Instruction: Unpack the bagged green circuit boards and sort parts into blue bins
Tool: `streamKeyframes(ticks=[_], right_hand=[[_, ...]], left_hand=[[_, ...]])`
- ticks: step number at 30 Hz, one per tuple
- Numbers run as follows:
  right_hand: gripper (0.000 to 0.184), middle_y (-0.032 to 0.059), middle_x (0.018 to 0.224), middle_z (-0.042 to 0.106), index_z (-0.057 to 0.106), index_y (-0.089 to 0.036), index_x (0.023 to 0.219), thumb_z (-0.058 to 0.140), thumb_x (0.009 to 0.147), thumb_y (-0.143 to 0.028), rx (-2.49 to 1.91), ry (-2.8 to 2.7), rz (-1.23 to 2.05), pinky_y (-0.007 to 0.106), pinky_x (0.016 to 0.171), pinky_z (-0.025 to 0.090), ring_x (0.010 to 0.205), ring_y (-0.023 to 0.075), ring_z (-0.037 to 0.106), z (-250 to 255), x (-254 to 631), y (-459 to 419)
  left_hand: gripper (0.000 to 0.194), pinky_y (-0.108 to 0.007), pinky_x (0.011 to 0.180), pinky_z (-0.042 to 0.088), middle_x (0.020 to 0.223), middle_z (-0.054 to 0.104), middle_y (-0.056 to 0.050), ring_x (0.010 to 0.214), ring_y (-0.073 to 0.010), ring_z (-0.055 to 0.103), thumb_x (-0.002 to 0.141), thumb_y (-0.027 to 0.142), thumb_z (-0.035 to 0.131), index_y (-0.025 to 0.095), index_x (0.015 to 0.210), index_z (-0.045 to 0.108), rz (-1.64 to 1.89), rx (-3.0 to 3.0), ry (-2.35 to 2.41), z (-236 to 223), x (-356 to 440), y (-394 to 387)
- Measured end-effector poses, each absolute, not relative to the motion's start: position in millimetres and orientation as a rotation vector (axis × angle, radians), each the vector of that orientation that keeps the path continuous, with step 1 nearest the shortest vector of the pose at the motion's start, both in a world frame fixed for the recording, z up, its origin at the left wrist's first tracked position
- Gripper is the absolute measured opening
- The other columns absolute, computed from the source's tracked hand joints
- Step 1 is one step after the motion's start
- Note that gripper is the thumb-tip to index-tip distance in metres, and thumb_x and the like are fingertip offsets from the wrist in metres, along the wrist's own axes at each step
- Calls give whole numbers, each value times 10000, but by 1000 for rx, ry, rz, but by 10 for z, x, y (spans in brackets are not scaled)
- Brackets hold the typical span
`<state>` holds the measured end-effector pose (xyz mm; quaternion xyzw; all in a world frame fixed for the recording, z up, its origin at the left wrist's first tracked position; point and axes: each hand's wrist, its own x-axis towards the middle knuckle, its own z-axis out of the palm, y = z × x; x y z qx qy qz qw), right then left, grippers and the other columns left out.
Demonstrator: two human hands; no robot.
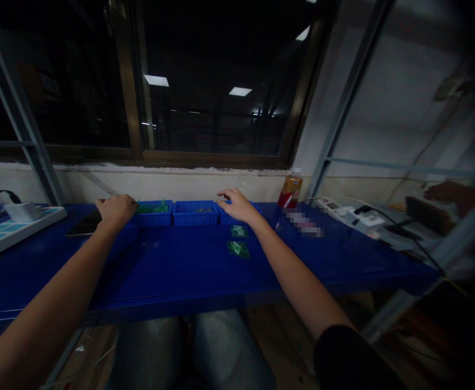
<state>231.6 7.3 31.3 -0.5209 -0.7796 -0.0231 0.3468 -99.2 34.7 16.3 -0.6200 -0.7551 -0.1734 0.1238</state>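
Note:
My left hand (117,210) is at the left edge of a blue bin (156,219) that holds green plastic bags (153,208). Its fingers are mostly hidden behind the back of the hand, with a wisp of green beside them. Over another blue bin (224,219), at the right end of the row, my right hand (236,203) reaches with fingers apart and nothing visible in them. Between these two stands a middle blue bin (195,218) with small pieces inside. Two small green packets (238,249) with pale contents lie on the table near my right wrist.
A blue table (172,271) stands below a dark window. At left lie a white power strip (21,230) and a dark flat device (83,224). A bottle (290,190) with amber liquid stands at right, near chargers and cables (363,218). Metal posts rise on both sides.

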Motion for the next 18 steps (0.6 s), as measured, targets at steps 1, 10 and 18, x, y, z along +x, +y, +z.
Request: streamKeyframes(ticks=[1,10,18], right_hand=[[292,82,945,571,613,-155,1035,521,808,-315,-1371,-2051,-51,302,840,420,893,169,558,328,2362,86],[297,76,562,596,639,-174,577,529,747,-391,-2007,-2169,-20,286,518,337,521,163,526,492,2524,-130],[224,44,762,650,632,-170,852,516,778,-346,-1672,-2173,205,249,600,408,664,141,570,331,2712,-215]], left_hand=[[379,-530,862,307,1005,630,-215,960,-364,564,807,382,436,137,963,678,-490,-1796,-2214,160,-977,346],[396,-527,830,391,1154,547,-160,1077,-360,462,809,301,412,186,1147,581,-851,-1942,-1844,204,-843,197],[303,-375,892,403,980,627,-95,959,-223,541,854,284,412,147,1021,623,-1012,-2465,-1170,340,-198,-222]])
